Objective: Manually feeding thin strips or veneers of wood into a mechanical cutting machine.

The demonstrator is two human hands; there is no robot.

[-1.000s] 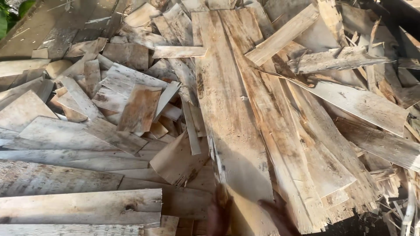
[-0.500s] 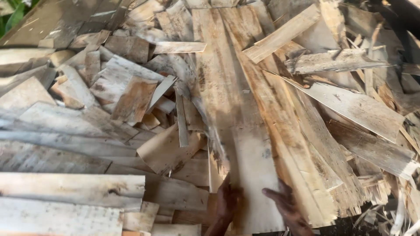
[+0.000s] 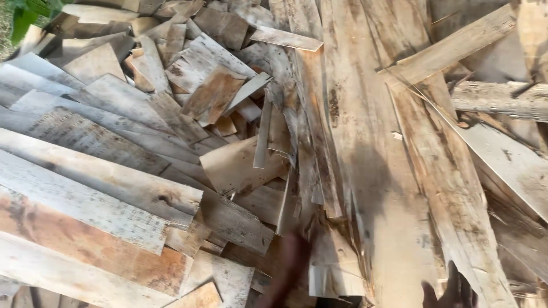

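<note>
I look down on a heap of thin, weathered wood sheets and planks. My left hand (image 3: pixel 290 267) shows as a dark blur at the bottom centre, against the near end of a thin curled wood sheet (image 3: pixel 328 268) whose edge stands up. Only the fingertips of my right hand (image 3: pixel 451 291) show at the bottom edge. They rest by the near end of a long wide pale sheet (image 3: pixel 371 148) that runs away from me. The grip of either hand is too blurred or cut off to read.
Broad grey and reddish planks (image 3: pixel 85 211) lie stacked at the left. Short offcuts (image 3: pixel 214 94) are jumbled at the upper middle. A rough batten (image 3: pixel 451 48) crosses the pile at the upper right, with split strips (image 3: pixel 456 188) below it. Green leaves (image 3: pixel 25 14) show at the top left corner.
The view has moved closer and lower over the pile. Both hands have come up into view at the bottom, and the thin sheet's edge by my left hand has lifted.
</note>
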